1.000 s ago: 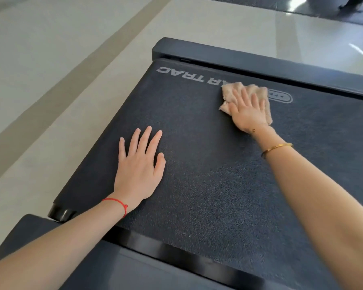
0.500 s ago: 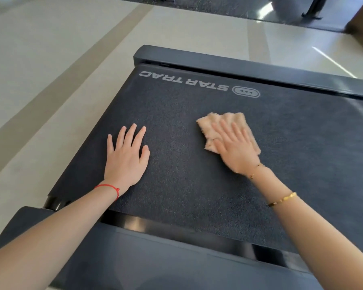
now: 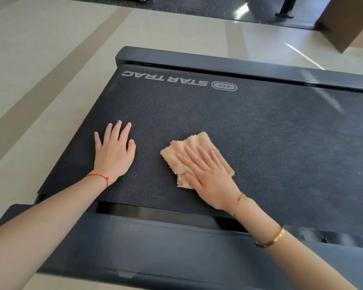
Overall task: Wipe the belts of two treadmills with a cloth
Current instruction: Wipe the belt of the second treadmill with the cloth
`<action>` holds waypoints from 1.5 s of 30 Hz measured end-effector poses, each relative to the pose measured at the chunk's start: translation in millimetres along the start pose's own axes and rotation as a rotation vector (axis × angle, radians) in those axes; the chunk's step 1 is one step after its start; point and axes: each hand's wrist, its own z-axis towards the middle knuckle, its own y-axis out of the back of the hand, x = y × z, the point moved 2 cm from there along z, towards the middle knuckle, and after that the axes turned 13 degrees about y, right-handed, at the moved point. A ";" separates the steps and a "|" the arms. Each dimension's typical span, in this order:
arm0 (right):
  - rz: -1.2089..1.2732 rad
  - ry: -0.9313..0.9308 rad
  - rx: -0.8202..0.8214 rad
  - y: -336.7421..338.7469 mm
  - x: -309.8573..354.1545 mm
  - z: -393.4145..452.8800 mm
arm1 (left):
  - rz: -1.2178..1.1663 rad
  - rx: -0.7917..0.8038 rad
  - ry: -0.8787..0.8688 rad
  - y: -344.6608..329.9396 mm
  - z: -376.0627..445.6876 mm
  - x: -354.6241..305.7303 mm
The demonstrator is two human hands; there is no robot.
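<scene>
My right hand (image 3: 210,176) presses flat on the cloth (image 3: 194,155), unwiped belt (image 3: 281,143) stretching rightward; left hand (image 3: 113,153) rests open, empty.

Both hands flat, palms down, fingers extended: left (image 3: 113,152), right (image 3: 208,176).

A dark textured treadmill belt (image 3: 260,143) carries everything, with pale upside-down lettering (image 3: 165,78) near its far end. A crumpled beige cloth (image 3: 194,146) lies on it, with the right hand (image 3: 211,180) flat on top. The left hand (image 3: 113,153) rests palm-down just beside, on bare belt.
</scene>
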 end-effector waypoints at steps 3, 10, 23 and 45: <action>-0.033 -0.164 -0.047 10.2 -37.1 -38.8 | -0.025 0.026 -0.006 1.4 -4.7 -1.8; 0.005 -0.461 -0.050 23.2 -68.5 -37.2 | -0.075 0.055 -0.035 -0.5 -21.0 -25.4; -0.055 -0.288 -0.061 15.8 -42.4 -88.3 | -0.081 0.065 -0.159 -10.2 -44.0 -87.3; -0.010 -0.548 -0.075 39.7 -152.4 -22.9 | 0.000 0.023 -0.165 -23.6 -55.9 -117.9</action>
